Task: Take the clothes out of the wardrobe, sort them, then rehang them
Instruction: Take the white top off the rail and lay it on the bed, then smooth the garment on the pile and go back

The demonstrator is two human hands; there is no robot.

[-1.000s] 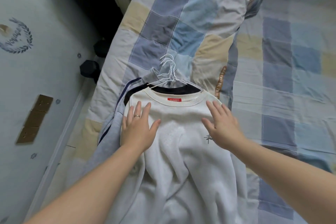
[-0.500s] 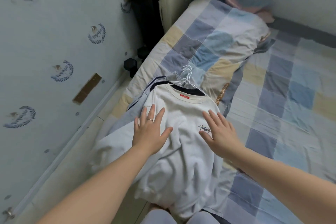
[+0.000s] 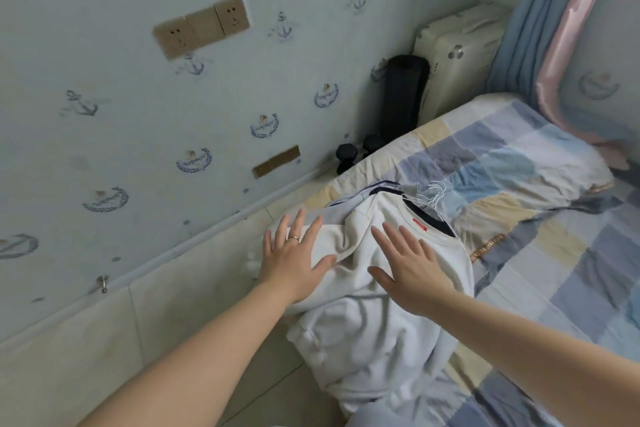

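A cream sweatshirt (image 3: 374, 322) with a red neck label lies on top of a pile of clothes at the edge of the bed (image 3: 554, 253). White wire hangers (image 3: 431, 196) stick out above its collar. Under it show a dark garment and a grey one with navy stripes (image 3: 377, 188). My left hand (image 3: 294, 260) rests flat on the sweatshirt's left sleeve, fingers spread, a ring on one finger. My right hand (image 3: 405, 265) lies flat on the chest, fingers apart. Neither hand grips the cloth.
The bed has a checked blue, grey and cream cover with a pillow (image 3: 502, 163) at its head. A wall (image 3: 138, 114) runs close on the left, leaving a narrow strip of floor. Black dumbbells (image 3: 349, 156), a black roll (image 3: 401, 94) and a cream suitcase (image 3: 453, 59) stand in the corner.
The view has swung left and up toward the wall. Both hands slid left over the sweatshirt; the left one now sits on the bunched left sleeve, off the chest.
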